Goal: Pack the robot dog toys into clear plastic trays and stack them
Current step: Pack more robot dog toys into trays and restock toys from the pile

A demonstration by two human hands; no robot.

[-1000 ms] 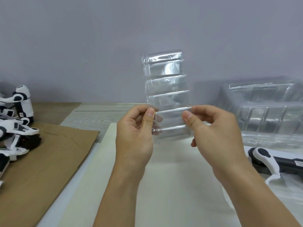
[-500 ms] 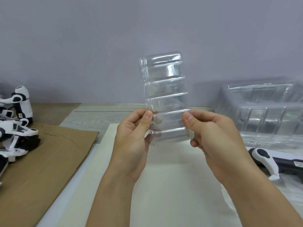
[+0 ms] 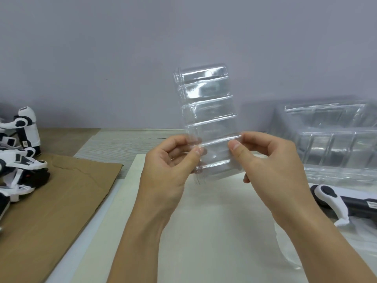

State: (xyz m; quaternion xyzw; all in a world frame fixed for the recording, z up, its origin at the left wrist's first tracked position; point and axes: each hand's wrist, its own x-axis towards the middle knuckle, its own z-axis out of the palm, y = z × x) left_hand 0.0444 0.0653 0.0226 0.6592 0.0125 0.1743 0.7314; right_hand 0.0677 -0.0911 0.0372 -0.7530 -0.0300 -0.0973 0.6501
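Observation:
A narrow clear plastic tray (image 3: 208, 111) with ribbed compartments stands upright in the air above the white mat. My left hand (image 3: 169, 162) pinches its lower left edge between thumb and fingers. On the lower right edge my right hand (image 3: 271, 160) pinches it the same way. Several white and black robot dog toys (image 3: 20, 156) lie heaped at the far left on brown cardboard. Another robot dog toy (image 3: 346, 201) lies flat at the right edge.
A stack of larger clear plastic trays (image 3: 334, 139) sits at the back right against the wall. Brown cardboard (image 3: 57, 211) covers the left of the table, a white mat (image 3: 214, 242) the middle. Thin clear plastic film (image 3: 289, 258) lies at the lower right.
The tray has tilted slightly, its top leaning left, and both thumbs have shifted a little along its lower edges. The hands stay in about the same place.

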